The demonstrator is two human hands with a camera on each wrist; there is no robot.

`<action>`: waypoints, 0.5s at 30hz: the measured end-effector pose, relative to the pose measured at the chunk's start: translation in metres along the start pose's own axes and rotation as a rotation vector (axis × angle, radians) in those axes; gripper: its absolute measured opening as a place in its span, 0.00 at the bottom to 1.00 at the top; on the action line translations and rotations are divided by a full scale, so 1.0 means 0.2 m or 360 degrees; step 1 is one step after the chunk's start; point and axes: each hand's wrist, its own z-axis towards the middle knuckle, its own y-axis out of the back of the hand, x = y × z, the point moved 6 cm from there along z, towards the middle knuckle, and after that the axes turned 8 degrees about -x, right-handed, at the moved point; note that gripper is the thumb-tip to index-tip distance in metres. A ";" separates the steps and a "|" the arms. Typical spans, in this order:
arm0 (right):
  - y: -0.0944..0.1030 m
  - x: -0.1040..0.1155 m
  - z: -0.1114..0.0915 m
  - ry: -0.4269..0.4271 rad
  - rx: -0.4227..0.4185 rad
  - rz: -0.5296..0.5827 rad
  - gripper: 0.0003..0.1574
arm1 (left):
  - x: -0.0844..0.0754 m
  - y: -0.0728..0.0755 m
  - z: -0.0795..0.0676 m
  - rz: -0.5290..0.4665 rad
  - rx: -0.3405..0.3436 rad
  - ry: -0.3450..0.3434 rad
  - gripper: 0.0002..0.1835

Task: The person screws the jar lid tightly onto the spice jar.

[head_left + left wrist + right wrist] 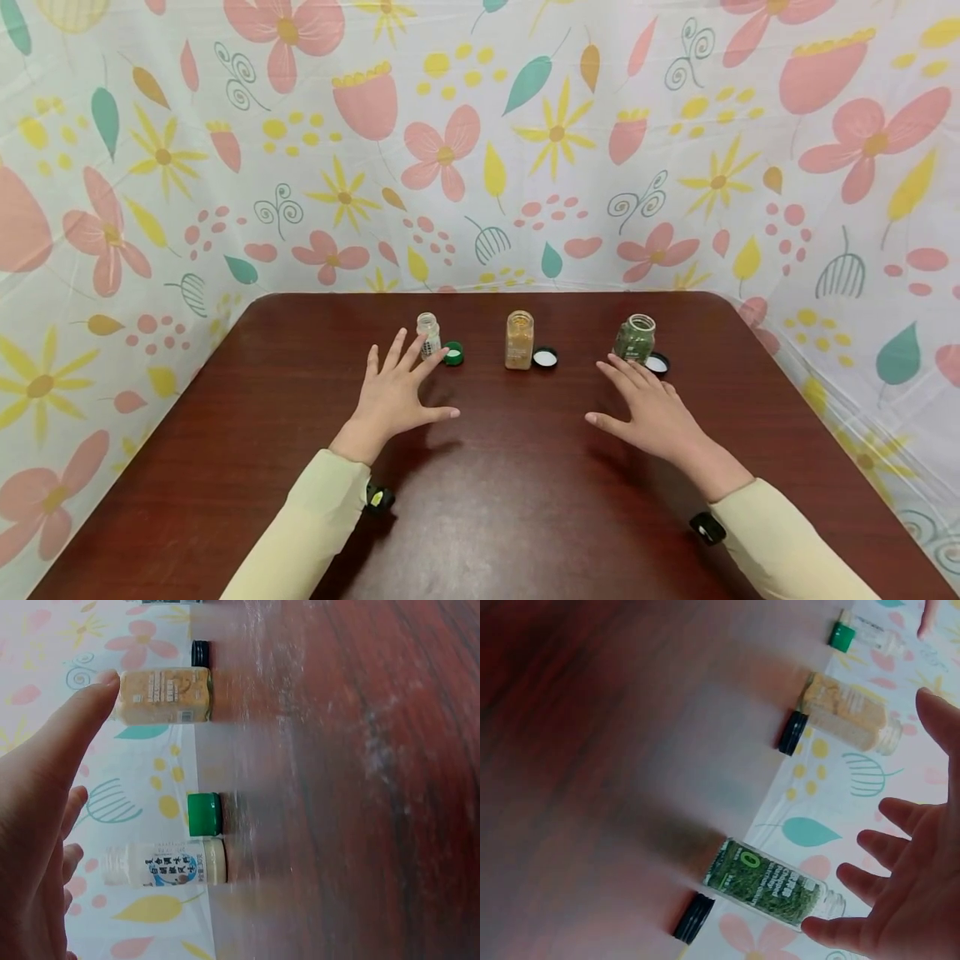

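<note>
My left hand (393, 396) hovers over the table with its fingers spread, just in front of a small clear bottle (427, 327) of pale powder. Beside that bottle lies its green cap (453, 354). My right hand (651, 410), fingers extended and thumb apart, is near a jar of green dried herbs (765, 883), partly overlapping it in the head view. A black lid (657, 363) with a white inside lies next to the herb jar. Between the hands stands an uncapped jar of orange-yellow seasoning (519, 340), with another black lid (545, 358) at its right. Neither hand holds anything.
The containers stand in a row toward the back of a dark reddish-brown table (495, 500). Behind and at both sides hangs a white cloth (480, 100) printed with flowers and leaves. A dark wrist camera (379, 499) sits on the left sleeve, another (707, 527) on the right.
</note>
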 end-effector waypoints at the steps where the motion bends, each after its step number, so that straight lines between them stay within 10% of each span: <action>1: 0.00 0.00 0.00 0.0003 -0.0013 0.0007 0.51 | -0.01 0.00 0.00 -0.0001 -0.0002 -0.0006 0.53; 15: 0.03 -0.05 -0.05 0.0068 -0.0193 0.0054 0.44 | -0.09 -0.03 0.02 -0.0139 0.0018 -0.0063 0.49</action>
